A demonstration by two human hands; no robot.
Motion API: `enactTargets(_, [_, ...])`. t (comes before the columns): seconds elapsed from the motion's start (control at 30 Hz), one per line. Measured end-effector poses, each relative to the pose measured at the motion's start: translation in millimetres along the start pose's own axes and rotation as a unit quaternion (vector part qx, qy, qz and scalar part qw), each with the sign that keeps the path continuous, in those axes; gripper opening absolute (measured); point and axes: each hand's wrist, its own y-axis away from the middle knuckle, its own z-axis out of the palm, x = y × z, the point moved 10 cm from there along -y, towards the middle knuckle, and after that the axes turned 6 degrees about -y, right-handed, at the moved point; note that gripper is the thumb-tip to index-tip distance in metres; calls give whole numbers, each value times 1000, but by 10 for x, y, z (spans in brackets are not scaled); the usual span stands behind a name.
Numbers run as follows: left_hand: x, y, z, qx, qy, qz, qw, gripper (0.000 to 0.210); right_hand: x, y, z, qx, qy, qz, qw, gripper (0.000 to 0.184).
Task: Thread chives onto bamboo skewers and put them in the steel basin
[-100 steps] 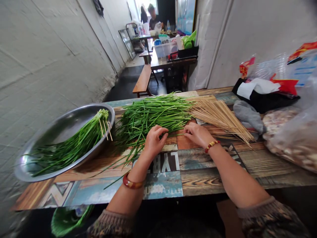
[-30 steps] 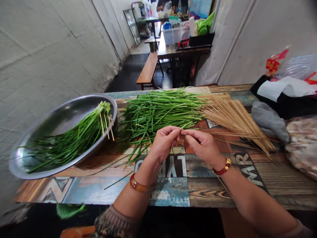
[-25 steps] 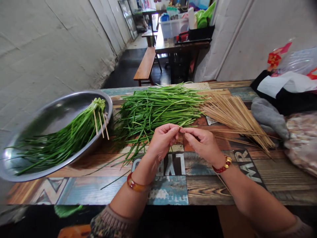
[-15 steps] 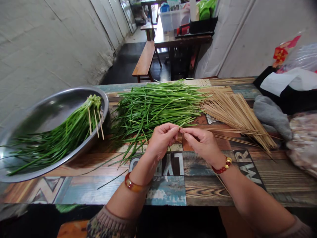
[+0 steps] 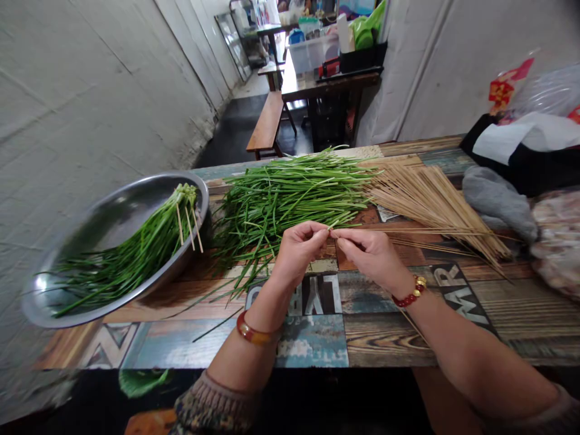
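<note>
My left hand [image 5: 302, 248] is closed in a pinch on the pale end of a garlic chive [image 5: 330, 228]. My right hand [image 5: 369, 254] meets it there, thumb and fingers pressed together. A thin bamboo skewer [image 5: 414, 325] shows below the right wrist, in line with the pinch; its front part is hidden by the hand. Just beyond both hands lies a heap of green chives [image 5: 294, 187]. To its right, bamboo skewers [image 5: 435, 208] are fanned out. At left, a metal basin [image 5: 113, 196] holds chives [image 5: 149, 254] whose pale ends are threaded on several skewers [image 5: 190, 226].
A grey plastic bag [image 5: 496, 196], a bag of pale pieces [image 5: 559, 241] and a black box [image 5: 534, 163] with white paper stand at right on the patterned wooden table [image 5: 389, 341]. Behind are a bench [image 5: 267, 124] and another table [image 5: 330, 84]. A wall is at left.
The view has shifted slightly, so the basin sits further right in the picture. My hands stay fingertip to fingertip, with a little more of the chive's pale end showing.
</note>
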Motion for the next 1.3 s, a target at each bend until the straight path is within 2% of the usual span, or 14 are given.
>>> enactTargets(0.23, [95, 9, 2, 6, -42, 40, 998, 17, 14, 24, 5, 11, 19, -12, 1000, 27])
enactTargets(0.5, [146, 0, -47, 13, -91, 73, 993, 16, 162, 33, 72, -17, -38, 39, 998, 30])
enactTargets(0.77, [121, -15, -62, 12, -73, 73, 995, 15, 186, 21, 92, -9, -46, 25, 999, 31])
enactTargets(1.3, [173, 19, -2, -10, -109, 90, 990, 15, 207, 17, 98, -12, -52, 33, 998, 34])
